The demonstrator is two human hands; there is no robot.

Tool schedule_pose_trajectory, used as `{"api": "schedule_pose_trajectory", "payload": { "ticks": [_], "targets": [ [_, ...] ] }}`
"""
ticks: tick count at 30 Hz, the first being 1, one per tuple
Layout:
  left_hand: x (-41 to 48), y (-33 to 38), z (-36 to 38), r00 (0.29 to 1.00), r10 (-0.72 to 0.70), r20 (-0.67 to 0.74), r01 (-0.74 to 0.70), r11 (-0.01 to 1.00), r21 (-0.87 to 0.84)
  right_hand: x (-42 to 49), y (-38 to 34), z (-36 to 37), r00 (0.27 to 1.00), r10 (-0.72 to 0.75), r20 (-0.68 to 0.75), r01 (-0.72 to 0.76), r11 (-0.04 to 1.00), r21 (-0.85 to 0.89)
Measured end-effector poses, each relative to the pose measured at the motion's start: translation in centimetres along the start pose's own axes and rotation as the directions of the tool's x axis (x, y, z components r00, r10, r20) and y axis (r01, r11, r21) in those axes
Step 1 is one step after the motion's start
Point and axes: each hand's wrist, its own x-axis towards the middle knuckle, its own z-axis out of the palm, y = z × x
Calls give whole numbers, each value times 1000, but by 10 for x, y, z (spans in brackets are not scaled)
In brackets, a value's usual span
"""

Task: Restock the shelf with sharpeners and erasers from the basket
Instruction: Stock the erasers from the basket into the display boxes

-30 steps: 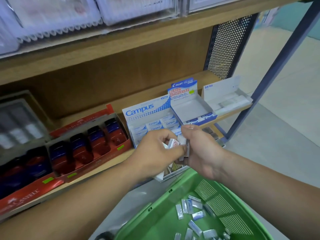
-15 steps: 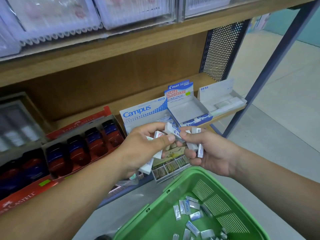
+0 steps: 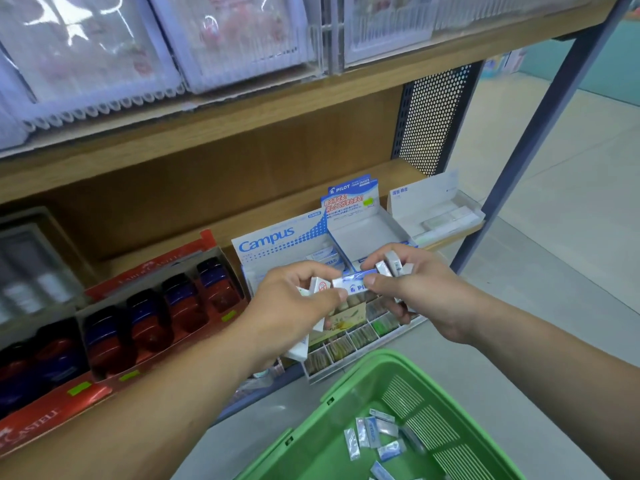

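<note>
Mid frame, your left hand (image 3: 298, 301) and right hand (image 3: 420, 294) both pinch one eraser (image 3: 350, 284). Each hand grips more. It looks light, firm and slick in its wrap, so hold its long sides. More lie in the basket (image 3: 311, 445), lower right.

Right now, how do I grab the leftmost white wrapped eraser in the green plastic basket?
Best pinch the leftmost eraser across its long sides, coming down from above: it lies flat on the basket floor, walled in.
</note>
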Motion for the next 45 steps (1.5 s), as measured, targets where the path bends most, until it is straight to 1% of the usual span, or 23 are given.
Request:
{"api": "schedule_pose_trajectory", "payload": {
  "ticks": [2,4,7,10,13,15,16,18,21,23,25,27,31,35,37,38,39,40,41,42,43,44,45],
  "targets": [
    [7,2,6,1000,-23,-5,23,999,44,6,-5,-9,998,19,55,-16,998,-67],
    [18,5,10,999,-36,-19,38,997,63,18,-9,-21,996,51,70,-43,992,-120],
    [40,13,13,994,-41,-104,53,993,109,41,-12,-40,993,119,7,-117,982,-147],
    [68,27,22,986,-11,-168,51,970,236,63,-9,-54,986,142,-87,-156,970,-186],
    [102,36,36,977,-9,-215,76,950,303,76,0,-71,981,76,-181,-117,968,-224],
    [122,38,49,974,-21,-225,98,937,336,79,10,-86,974,-23,-227,-58,937,-345],
    [131,39,56,974,-23,-226,103,930,352,79,15,-94,972,-65,-227,-34,913,-406],
    [146,39,70,973,-28,-228,117,914,388,81,25,-109,978,-78,-193,-15,899,-437],
    [163,38,84,976,-35,-216,131,884,449,83,38,-117,996,-30,-85,-10,899,-439],
    [170,38,89,982,-44,-186,132,856,499,90,46,-114,996,-71,-49,41,888,-458],
    [174,38,92,989,-59,-137,127,820,558,99,52,-110,988,-134,-73,83,874,-478],
    [176,38,94,993,-67,-99,114,778,617,107,56,-109,982,-152,-110,80,869,-488],
    [185,32,93,997,-59,-47,76,719,691,112,63,-109,984,-122,-131,55,904,-424],
    [185,32,88,999,-46,10,25,702,712,108,60,-107,987,-91,-130,17,874,-486],
    [179,36,86,999,33,-36,-1,742,671,105,54,-110,985,-81,-153,-22,815,-579],
    [174,38,85,996,47,-78,9,800,601,104,49,-111,979,-105,-176,-25,790,-613],
    [168,40,84,995,23,-98,26,882,471,101,42,-112,972,-144,-187,-3,784,-621],
    [158,42,83,995,-39,-90,65,948,313,99,34,-111,966,-189,-177,49,804,-592],
    [148,43,82,993,-103,-51,110,982,155,95,25,-108,966,-212,-148,110,854,-508],
    [137,45,80,989,-146,-10,146,988,39,89,16,-101,976,-198,-89,151,915,-375],
    [127,45,75,986,-165,22,166,986,-30,83,7,-93,989,-151,-1,147,962,-231],
    [119,44,73,983,-176,44,179,981,-76,78,1,-86,992,-95,89,106,985,-135],
    [113,42,68,983,-179,50,184,977,-110,74,-4,-77,984,-57,168,76,991,-106]
  ]
}}
